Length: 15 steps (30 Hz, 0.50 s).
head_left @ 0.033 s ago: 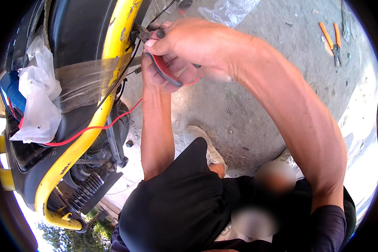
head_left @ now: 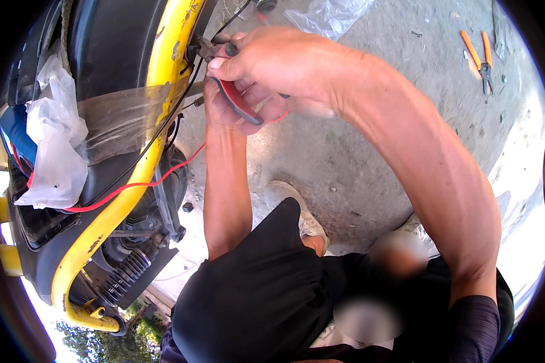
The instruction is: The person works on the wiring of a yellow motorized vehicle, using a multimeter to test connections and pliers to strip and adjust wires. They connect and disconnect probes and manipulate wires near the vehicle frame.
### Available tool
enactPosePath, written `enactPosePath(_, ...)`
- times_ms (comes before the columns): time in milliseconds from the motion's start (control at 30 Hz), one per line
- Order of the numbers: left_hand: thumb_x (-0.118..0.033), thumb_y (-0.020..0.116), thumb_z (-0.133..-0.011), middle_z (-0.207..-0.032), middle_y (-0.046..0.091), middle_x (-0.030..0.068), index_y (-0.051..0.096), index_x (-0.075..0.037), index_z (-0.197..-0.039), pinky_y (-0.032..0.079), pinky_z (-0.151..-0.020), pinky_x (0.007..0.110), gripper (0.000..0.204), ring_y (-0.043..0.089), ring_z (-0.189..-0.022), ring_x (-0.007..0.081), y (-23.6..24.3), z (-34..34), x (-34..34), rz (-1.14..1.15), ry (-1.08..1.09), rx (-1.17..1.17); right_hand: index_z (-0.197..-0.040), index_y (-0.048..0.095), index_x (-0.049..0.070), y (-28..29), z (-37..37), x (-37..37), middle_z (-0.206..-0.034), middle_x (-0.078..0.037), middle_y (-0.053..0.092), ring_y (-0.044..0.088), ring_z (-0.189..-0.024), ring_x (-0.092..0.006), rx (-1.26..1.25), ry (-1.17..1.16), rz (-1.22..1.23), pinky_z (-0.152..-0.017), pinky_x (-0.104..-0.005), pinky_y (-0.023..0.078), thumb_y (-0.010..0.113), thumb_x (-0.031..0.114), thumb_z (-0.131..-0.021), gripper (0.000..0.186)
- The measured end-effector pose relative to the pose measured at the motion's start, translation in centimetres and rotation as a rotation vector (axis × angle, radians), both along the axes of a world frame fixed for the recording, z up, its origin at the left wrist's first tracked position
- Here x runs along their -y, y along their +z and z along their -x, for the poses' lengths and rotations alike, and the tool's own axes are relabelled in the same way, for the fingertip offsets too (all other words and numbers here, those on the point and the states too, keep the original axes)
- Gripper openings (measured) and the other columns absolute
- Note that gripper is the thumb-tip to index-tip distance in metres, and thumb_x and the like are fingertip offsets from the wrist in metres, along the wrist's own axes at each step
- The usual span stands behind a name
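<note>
My right hand grips a pair of pliers with red and black handles, its thumb lying along them. The dark jaws point up and left, close against the yellow tube frame and some thin black cables. Just behind the pliers, my left hand is raised with its fingers curled, mostly covered by the right hand and the tool. Whatever it holds is hidden. A red wire runs from the vehicle's side across the yellow tube, passes behind my left wrist, and shows again beside the hands.
A clear plastic bag hangs on the black vehicle body at left, beside clear wrap around the tube. Below are a coil spring and metal linkage. Orange-handled pliers and a plastic sheet lie on the dusty concrete floor.
</note>
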<state>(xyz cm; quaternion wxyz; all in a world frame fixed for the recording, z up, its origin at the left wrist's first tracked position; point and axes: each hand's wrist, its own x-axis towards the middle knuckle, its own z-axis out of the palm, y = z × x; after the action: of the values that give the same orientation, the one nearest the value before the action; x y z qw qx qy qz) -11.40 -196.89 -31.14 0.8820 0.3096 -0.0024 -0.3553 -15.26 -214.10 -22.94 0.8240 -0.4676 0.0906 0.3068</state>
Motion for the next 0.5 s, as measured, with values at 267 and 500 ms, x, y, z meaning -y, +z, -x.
enactPosePath(267, -0.03, 0.058, -0.1, -0.112, 0.068, 0.0124, 0.06, -0.003, -0.123, 0.058, -0.085, 0.035, 0.036, 0.068, -0.099, 0.0221, -0.9, -1.9, -2.4, -0.179, 0.003, 0.097, -0.108, 0.062, -0.003, -1.7, 0.6, -0.5, -0.096, -0.016, 0.069, 0.07, -0.087, -0.0256, 0.009, -0.023, -0.216, -0.076, -0.0407, 0.057, 0.055, 0.027, -0.105, 0.032)
enactPosePath(500, -0.028, 0.062, -0.098, -0.107, 0.068, 0.0105, 0.061, -0.003, -0.121, 0.057, -0.082, 0.033, 0.034, 0.068, -0.096, 0.0203, -1.3, -2.4, -3.5, -0.23, -0.015, 0.084, -0.105, 0.061, -0.001, -3.5, 0.5, -1.6, -0.094, -0.012, 0.069, 0.065, -0.079, -0.0196, 0.026, -0.053, -0.371, -0.074, -0.0379, 0.056, 0.057, 0.028, -0.105, 0.029)
